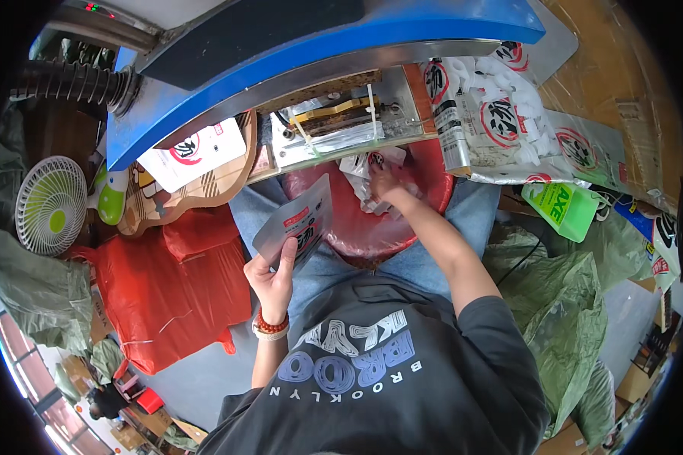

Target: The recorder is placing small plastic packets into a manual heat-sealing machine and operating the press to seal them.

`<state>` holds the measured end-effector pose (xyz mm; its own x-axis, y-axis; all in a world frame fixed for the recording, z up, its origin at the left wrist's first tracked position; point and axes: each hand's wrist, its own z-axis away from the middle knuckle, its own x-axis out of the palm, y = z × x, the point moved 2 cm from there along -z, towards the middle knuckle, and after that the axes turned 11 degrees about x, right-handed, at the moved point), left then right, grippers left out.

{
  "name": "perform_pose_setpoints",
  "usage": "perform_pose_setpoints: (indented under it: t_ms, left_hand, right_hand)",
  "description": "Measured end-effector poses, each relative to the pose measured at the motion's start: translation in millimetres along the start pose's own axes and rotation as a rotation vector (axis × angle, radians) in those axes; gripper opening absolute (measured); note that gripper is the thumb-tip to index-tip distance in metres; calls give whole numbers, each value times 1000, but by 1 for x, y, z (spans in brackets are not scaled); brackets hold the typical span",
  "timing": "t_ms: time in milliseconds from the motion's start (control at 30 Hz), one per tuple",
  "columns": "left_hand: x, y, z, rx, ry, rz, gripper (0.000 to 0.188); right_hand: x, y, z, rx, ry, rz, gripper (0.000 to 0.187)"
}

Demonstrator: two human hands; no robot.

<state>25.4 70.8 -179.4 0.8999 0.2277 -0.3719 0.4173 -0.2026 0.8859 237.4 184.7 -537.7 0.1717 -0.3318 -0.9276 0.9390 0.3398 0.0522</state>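
My left hand (273, 284) is closed on a flat silver-grey printed pouch (296, 220), thumb on its front face. The pouch is tilted above my lap, left of the round red tub (341, 224) between my knees. Over the tub, my right hand (385, 184) has its fingers closed at a crumpled silver-and-white pouch (354, 168). Its fingertips are partly hidden, and how many pouches lie under them I cannot make out.
A blue machine (281, 83) spans the top, with a metal fixture (330, 125) below it. To the right sits an open bag of white plastic spouts (527, 114) beside a green cut-down container (561, 212). At left are a white fan (51, 205) and a red bag (171, 292).
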Motion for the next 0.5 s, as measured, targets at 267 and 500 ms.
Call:
perform_pose_setpoints:
  t_ms: [267,500]
  left_hand:
    - [4,2,-4,-15,-50,1,11]
    - [52,-15,16,90,-1119,-16,21]
  right_hand:
    - [-3,16,3,43,220,-365,25]
    - [-28,25,10,72,-103,-241,26]
